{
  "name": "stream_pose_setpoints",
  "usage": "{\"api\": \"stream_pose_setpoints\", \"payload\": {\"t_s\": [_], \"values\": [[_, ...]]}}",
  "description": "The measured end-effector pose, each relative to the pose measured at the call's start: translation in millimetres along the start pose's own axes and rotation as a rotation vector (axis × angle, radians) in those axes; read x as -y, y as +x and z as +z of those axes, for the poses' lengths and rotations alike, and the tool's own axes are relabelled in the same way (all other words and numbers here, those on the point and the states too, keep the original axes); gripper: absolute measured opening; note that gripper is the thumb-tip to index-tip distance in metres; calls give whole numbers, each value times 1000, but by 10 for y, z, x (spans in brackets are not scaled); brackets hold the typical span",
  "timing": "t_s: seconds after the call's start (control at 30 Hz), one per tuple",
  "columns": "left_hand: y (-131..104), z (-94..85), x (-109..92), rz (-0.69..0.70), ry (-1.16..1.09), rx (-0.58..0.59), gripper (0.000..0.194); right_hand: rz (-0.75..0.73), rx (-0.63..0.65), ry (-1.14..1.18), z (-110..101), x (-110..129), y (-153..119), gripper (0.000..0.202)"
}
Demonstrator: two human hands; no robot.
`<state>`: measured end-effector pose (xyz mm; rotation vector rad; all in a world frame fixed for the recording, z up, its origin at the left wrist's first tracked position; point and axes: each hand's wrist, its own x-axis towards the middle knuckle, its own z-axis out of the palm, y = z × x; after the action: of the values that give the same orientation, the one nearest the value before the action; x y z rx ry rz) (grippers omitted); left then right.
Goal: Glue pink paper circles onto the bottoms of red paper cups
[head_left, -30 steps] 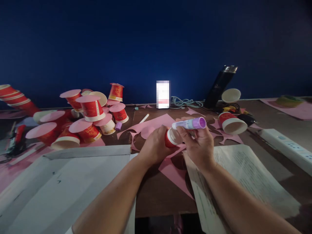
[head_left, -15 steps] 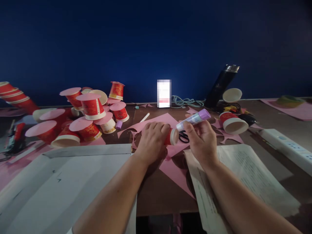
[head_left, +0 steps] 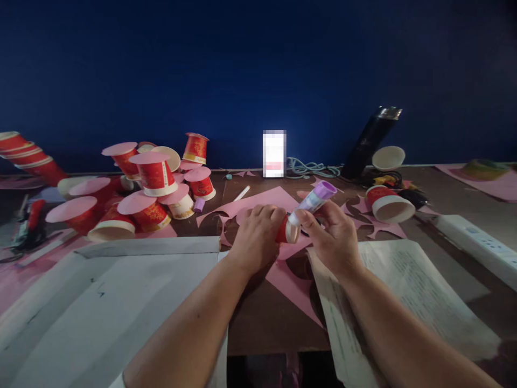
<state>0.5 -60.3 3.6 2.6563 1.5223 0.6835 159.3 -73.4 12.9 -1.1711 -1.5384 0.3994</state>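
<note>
My left hand [head_left: 260,237] is wrapped round a red paper cup [head_left: 283,231], which lies on its side with its pale end turned to the right. In my right hand [head_left: 337,234] is a purple and white glue stick [head_left: 313,199], tilted so its white end meets the cup's pale end. Cut pink paper [head_left: 288,280] lies under and around both hands. On the left, several red paper cups with pink paper discs on top, such as this capped cup [head_left: 155,175], are piled up. A small purple cap [head_left: 198,205] rests beside them.
A lit phone-like screen [head_left: 274,153] stands at the back by a coiled cable [head_left: 313,168]. To the right are a tipped cup [head_left: 390,207], a black cylinder [head_left: 367,145] and a power strip [head_left: 480,245]. A white box lid [head_left: 141,307] and a printed sheet [head_left: 420,296] lie in front.
The glue stick has tilted more steeply and moved left and down, its white end now against the cup's end. My left hand still holds the cup. The view has shifted slightly.
</note>
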Motion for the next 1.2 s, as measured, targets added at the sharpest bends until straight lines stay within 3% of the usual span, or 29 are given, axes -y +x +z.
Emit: {"api": "stream_pose_setpoints", "payload": {"t_s": [0.37,0.5,0.6,0.8,0.97,1.2], "values": [[48,99,-72,-85,-482,-51,33,-96,19,34,10,17,-63,25],[51,73,-93,-184,-663,-54,42,-89,-8,21,4,-4,-64,21],[54,61,-88,-244,-671,-89,45,-64,-41,44,4,-18,-67,22],[53,78,-55,-197,-561,-104,49,-45,-160,205,21,-40,-36,26],[30,106,-46,-141,-439,-90,48,-41,-112,116,50,-61,-13,28],[44,90,-80,-262,-514,-133,45,23,-97,32,54,-100,-35,24]]}}
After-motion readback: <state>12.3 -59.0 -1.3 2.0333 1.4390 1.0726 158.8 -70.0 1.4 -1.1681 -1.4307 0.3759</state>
